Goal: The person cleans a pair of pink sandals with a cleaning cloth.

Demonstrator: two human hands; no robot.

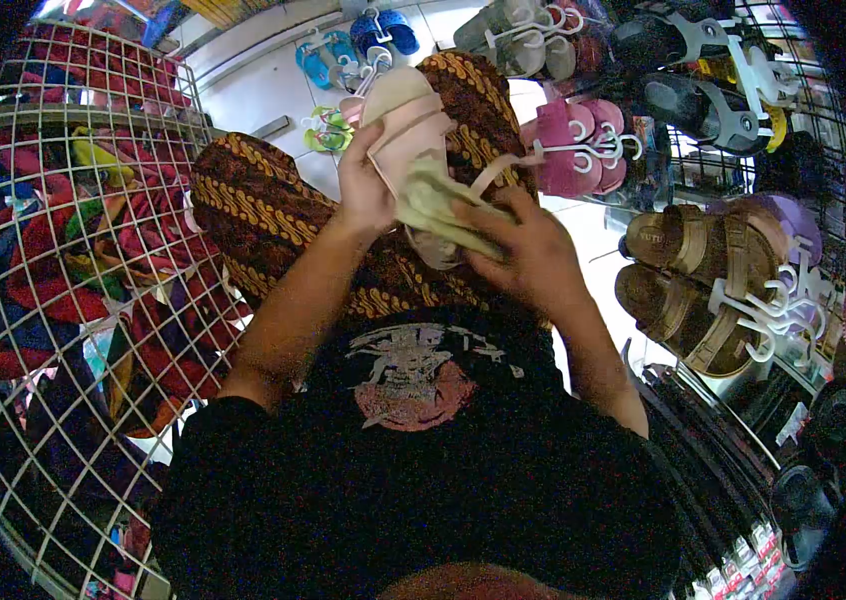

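Right hand (523, 245) holds what seems a pale cloth (425, 200) against the near part of the pink sandal (401, 95), its long axis running forward above the lap (373, 275); left hand (365, 185) grips the sandal's left edge

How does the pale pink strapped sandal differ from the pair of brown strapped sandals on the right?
The pale pink sandal is held in the left hand; the brown sandals are beyond both hands. The pink one has pale straps, while the brown ones have dark brown straps and are beside white plastic hooks. Both designs have broad straps.
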